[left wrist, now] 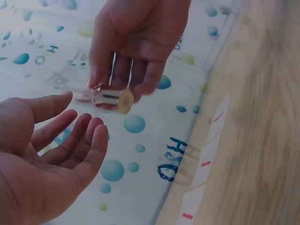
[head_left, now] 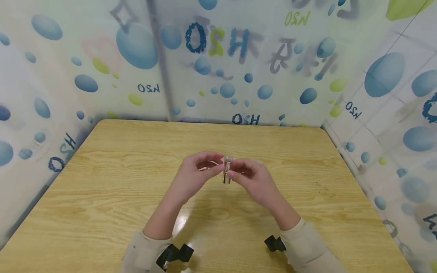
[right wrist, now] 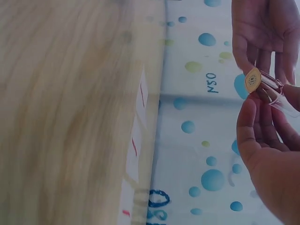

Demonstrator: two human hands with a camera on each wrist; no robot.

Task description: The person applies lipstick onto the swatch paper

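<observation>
A small lipstick tube (head_left: 227, 171) with a clear cap and a shiny metallic base stands nearly upright between the hands in the head view. My right hand (head_left: 257, 182) pinches it between thumb and fingers. Close on its other side is my left hand (head_left: 194, 176), fingers loosely bent and spread. In the left wrist view, the left hand (left wrist: 56, 159) has its thumb tip near the clear end, and whether they touch I cannot tell. A round gold end with a printed label shows on the lipstick tube (right wrist: 266, 87) in the right wrist view.
White paper strips (left wrist: 203, 164) with red strokes lie in a row on the wooden table (head_left: 119, 170), mostly hidden behind the hands in the head view. Bubble-patterned curtains (head_left: 211, 76) stand around the back and sides. Black wrist mounts (head_left: 175, 254) sit at the sleeves.
</observation>
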